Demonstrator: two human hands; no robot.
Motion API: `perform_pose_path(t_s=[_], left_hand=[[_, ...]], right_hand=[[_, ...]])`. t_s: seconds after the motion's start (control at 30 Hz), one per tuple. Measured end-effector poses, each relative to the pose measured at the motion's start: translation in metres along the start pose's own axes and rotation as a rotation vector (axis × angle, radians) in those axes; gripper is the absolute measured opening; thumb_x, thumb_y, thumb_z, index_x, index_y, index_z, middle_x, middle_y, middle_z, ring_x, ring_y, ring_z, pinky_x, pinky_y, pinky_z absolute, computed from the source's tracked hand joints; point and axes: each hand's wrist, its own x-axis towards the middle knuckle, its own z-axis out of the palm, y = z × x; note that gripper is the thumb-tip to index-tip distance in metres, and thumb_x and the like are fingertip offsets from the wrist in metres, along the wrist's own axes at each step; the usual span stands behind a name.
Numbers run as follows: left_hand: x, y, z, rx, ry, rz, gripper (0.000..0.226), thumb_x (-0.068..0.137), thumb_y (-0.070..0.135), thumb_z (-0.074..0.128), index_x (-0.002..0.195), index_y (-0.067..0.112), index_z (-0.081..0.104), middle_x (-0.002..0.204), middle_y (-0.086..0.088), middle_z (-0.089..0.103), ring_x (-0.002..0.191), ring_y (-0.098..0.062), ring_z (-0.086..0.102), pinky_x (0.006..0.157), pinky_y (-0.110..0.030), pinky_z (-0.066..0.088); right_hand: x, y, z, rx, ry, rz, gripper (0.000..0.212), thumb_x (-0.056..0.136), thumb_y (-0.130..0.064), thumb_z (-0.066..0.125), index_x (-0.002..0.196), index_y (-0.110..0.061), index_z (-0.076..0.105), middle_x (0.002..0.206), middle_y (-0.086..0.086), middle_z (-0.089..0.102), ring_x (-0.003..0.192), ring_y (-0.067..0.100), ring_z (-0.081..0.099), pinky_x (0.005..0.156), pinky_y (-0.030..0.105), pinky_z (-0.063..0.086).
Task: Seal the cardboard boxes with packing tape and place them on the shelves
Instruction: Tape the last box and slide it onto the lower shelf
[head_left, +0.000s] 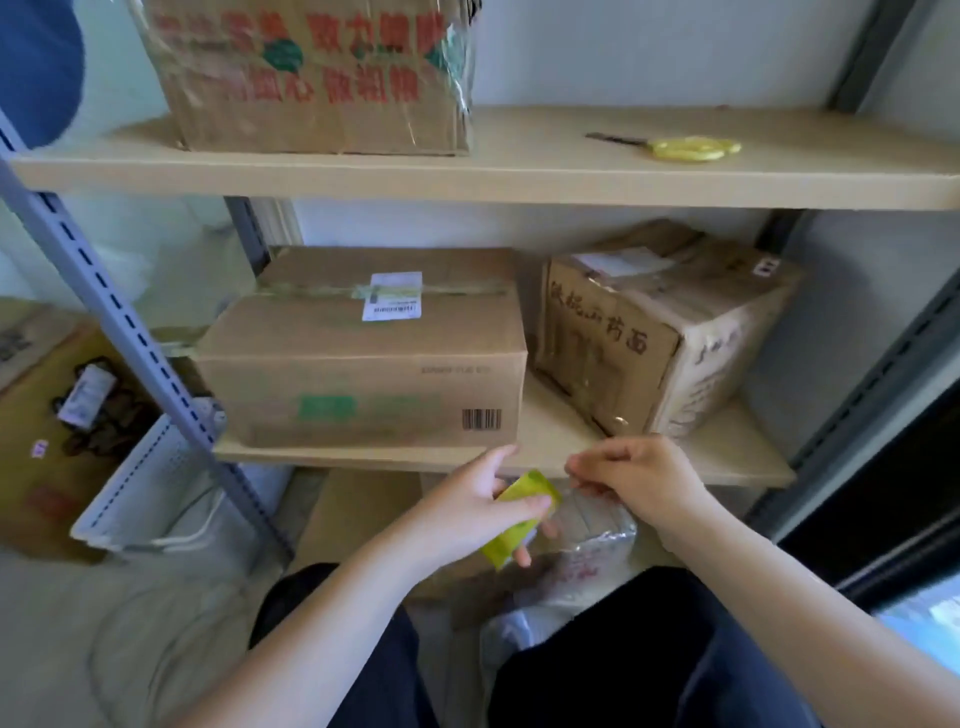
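Your left hand grips the yellow tape roll; your right hand, just right of it, pinches the clear tape end.

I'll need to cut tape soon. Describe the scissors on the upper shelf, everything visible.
The scissors have yellow plastic-looking handles and dark blades that look closed. They lie flat on the right part of the upper shelf, blades pointing left, handles to the right. Nothing touches them but the shelf board; they lie well right of the printed cardboard box.

Bare forearms, sleeveless to the frame edge; dark navy trousers.
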Motion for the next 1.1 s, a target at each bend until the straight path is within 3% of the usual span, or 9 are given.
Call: perform_pose_path(t_s=[0.2, 0.33, 0.47, 0.53, 0.63, 0.77, 0.83, 0.97, 1.1], left_hand=[[0.038, -0.083, 0.007, 0.129, -0.039, -0.164, 0.037, 0.097, 0.015, 0.062, 0.126, 0.004, 0.042, 0.073, -0.006, 0.07, 0.053, -0.014, 0.066, 0.056, -0.026, 0.052], [0.068, -0.135, -0.004, 0.653, 0.062, -0.239, 0.039, 0.095, 0.045, 0.061, 0.08, 0.009, 0.061, 0.056, -0.002, 0.069, 0.05, -0.012, 0.068, 0.06, -0.03, 0.059], [0.089, -0.142, -0.028, 0.664, 0.182, -0.166, 0.043, 0.091, 0.046, 0.065, 0.062, 0.016, 0.054, 0.045, 0.003, 0.062, 0.042, -0.004, 0.061, 0.045, -0.017, 0.045], [0.098, -0.143, -0.037, 0.57, 0.064, -0.152, 0.03, 0.092, 0.036, 0.068, 0.073, 0.015, 0.057, 0.058, 0.0, 0.069, 0.052, -0.009, 0.066, 0.051, -0.025, 0.051], [0.106, -0.156, -0.046, 0.464, -0.039, -0.163, 0.015, 0.093, 0.021, 0.066, 0.086, 0.011, 0.059, 0.078, -0.005, 0.075, 0.066, -0.017, 0.068, 0.072, -0.049, 0.057], [0.112, -0.158, -0.049, 0.473, -0.033, -0.16, 0.012, 0.093, 0.016, 0.067, 0.09, 0.006, 0.06, 0.085, -0.012, 0.075, 0.066, -0.017, 0.067, 0.074, -0.045, 0.058], [0.115, -0.156, -0.054, 0.511, -0.015, -0.149, 0.012, 0.092, 0.015, 0.068, 0.088, 0.006, 0.061, 0.082, -0.011, 0.076, 0.065, -0.017, 0.067, 0.071, -0.044, 0.058], [0.118, -0.158, -0.066, 0.532, 0.006, -0.181, 0.01, 0.091, 0.015, 0.07, 0.085, 0.011, 0.063, 0.075, -0.005, 0.074, 0.061, -0.013, 0.066, 0.069, -0.038, 0.058], [0.125, -0.158, -0.071, 0.516, 0.006, -0.152, 0.008, 0.089, 0.021, 0.072, 0.087, 0.014, 0.068, 0.081, 0.0, 0.075, 0.071, -0.014, 0.068, 0.075, -0.032, 0.052]], right_hand=[[0.027, 0.097, 0.029, 0.037, -0.052, 0.44, 0.006, 0.079, -0.005, 0.079, 0.078, -0.001, 0.075, 0.077, 0.015, 0.074, 0.055, 0.013, 0.068, 0.045, 0.014, 0.043], [0.053, 0.139, 0.052, -0.083, 0.066, 0.418, 0.014, 0.078, -0.018, 0.08, 0.067, -0.02, 0.072, 0.079, -0.001, 0.075, 0.078, 0.016, 0.07, 0.064, 0.021, 0.046], [0.089, 0.152, 0.06, -0.083, 0.109, 0.262, 0.015, 0.07, -0.043, 0.084, 0.061, -0.036, 0.073, 0.085, -0.02, 0.07, 0.102, 0.014, 0.063, 0.091, 0.023, 0.046], [0.109, 0.167, 0.059, -0.147, 0.108, 0.279, 0.014, 0.063, -0.058, 0.079, 0.061, -0.046, 0.073, 0.102, -0.015, 0.073, 0.129, 0.019, 0.049, 0.121, 0.039, 0.02], [0.127, 0.185, 0.055, -0.299, 0.05, 0.405, 0.012, 0.067, -0.061, 0.077, 0.06, -0.057, 0.068, 0.14, -0.007, 0.057, 0.147, 0.023, 0.023, 0.117, 0.044, -0.011], [0.123, 0.175, 0.062, -0.442, 0.119, 0.497, 0.027, 0.074, -0.055, 0.076, 0.059, -0.044, 0.057, 0.145, 0.002, 0.053, 0.14, 0.031, 0.038, 0.12, 0.05, 0.018], [0.12, 0.178, 0.068, -0.407, 0.148, 0.54, 0.031, 0.07, -0.061, 0.073, 0.085, -0.035, 0.065, 0.137, 0.007, 0.059, 0.13, 0.033, 0.049, 0.112, 0.05, 0.036], [0.138, 0.236, 0.077, -0.326, 0.166, 0.555, 0.105, 0.05, -0.071, 0.065, 0.138, -0.017, 0.054, 0.113, -0.001, 0.068, 0.113, 0.025, 0.059, 0.102, 0.045, 0.047], [0.106, 0.185, 0.066, -0.2, 0.221, 0.51, 0.032, 0.078, -0.042, 0.079, 0.097, -0.017, 0.074, 0.092, 0.001, 0.069, 0.083, 0.018, 0.063, 0.073, 0.023, 0.049]])
